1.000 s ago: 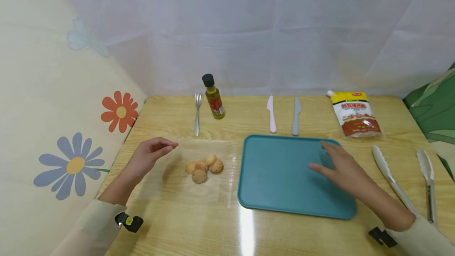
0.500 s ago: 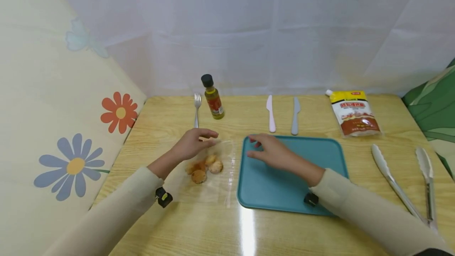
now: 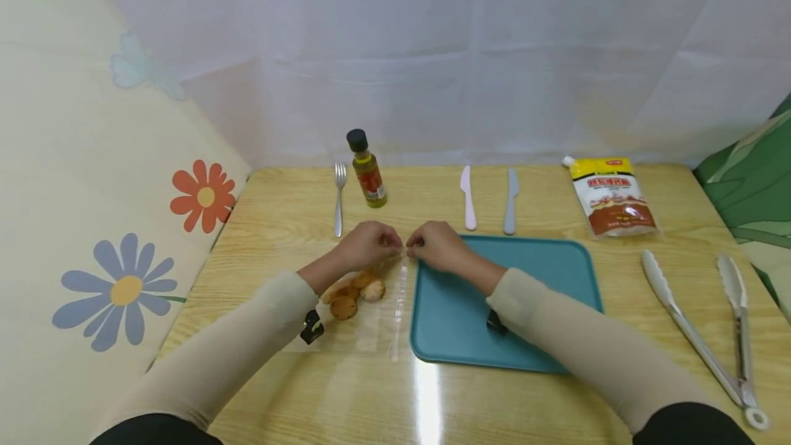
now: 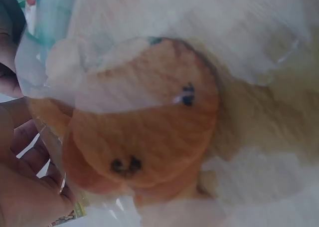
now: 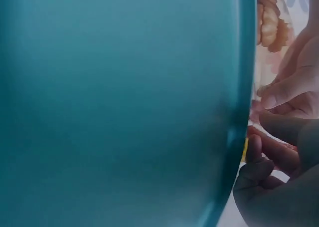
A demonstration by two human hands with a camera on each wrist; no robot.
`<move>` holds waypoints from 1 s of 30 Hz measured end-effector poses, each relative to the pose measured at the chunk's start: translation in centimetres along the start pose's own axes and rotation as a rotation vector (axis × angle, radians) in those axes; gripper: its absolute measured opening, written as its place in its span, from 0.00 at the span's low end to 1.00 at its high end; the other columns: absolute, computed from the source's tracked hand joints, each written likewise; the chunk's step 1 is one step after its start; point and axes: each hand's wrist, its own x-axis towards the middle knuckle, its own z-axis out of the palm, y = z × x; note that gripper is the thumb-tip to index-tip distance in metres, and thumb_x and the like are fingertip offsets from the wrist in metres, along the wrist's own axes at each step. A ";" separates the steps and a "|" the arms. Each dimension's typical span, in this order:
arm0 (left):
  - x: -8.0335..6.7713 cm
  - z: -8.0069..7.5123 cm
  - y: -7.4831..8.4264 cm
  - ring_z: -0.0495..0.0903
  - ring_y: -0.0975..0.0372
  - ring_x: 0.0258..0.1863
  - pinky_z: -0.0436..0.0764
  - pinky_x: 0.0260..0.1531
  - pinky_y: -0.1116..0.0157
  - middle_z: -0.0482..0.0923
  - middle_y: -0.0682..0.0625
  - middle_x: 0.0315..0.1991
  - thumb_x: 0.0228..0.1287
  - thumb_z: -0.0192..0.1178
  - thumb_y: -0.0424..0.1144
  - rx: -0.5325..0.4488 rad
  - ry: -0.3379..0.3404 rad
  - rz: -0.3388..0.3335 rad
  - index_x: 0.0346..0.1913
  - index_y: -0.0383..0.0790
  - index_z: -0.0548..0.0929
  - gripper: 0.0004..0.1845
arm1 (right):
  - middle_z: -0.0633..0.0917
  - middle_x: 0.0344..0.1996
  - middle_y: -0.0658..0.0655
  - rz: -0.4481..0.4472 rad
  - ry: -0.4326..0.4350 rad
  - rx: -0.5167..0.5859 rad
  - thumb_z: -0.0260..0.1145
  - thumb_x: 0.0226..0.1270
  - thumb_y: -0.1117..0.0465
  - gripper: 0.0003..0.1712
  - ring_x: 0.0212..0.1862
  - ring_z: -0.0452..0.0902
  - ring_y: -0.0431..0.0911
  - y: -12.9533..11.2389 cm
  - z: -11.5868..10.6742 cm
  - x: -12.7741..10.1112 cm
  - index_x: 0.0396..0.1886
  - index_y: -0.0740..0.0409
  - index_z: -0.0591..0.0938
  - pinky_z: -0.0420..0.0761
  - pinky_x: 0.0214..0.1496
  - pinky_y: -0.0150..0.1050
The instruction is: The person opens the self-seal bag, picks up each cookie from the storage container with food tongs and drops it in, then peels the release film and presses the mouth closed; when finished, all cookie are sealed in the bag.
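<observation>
Head view: I see my left hand [image 3: 369, 244] and right hand [image 3: 435, 247] meeting fingertip to fingertip, both pinching the far edge of a clear plastic bag [image 3: 377, 311] of cookies [image 3: 352, 292] that lies on the table [image 3: 296, 211] just left of the teal tray [image 3: 544, 273]. Left wrist view: the cookies [image 4: 144, 122] fill the frame behind the clear film [image 4: 249, 52]. Right wrist view: the tray [image 5: 119, 107] fills most of the frame, and curled fingers [image 5: 279, 95] pinch the film beyond its rim.
</observation>
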 end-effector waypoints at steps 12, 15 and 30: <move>-0.7 -0.4 -0.6 0.81 0.62 0.37 0.81 0.42 0.64 0.89 0.47 0.38 0.72 0.62 0.29 -0.226 -0.021 -0.011 0.41 0.34 0.89 0.06 | 0.87 0.30 0.53 0.006 0.111 0.150 0.69 0.71 0.65 0.04 0.34 0.81 0.44 0.0 1.0 0.0 0.36 0.58 0.88 0.80 0.39 0.37; -0.9 -0.4 -0.9 0.80 0.63 0.38 0.80 0.43 0.65 0.89 0.45 0.39 0.73 0.62 0.30 -0.309 -0.036 -0.010 0.43 0.31 0.89 0.07 | 0.84 0.28 0.53 0.010 0.156 0.194 0.71 0.69 0.66 0.03 0.31 0.78 0.43 -0.2 1.4 -0.1 0.36 0.58 0.83 0.77 0.35 0.35; -1.9 -0.3 -1.8 0.82 0.61 0.42 0.79 0.45 0.64 0.89 0.44 0.43 0.73 0.62 0.31 -0.482 0.012 -0.046 0.46 0.31 0.89 0.07 | 0.89 0.33 0.53 -0.024 0.196 0.260 0.71 0.70 0.65 0.03 0.37 0.83 0.43 -0.7 2.4 -0.1 0.36 0.56 0.90 0.83 0.41 0.37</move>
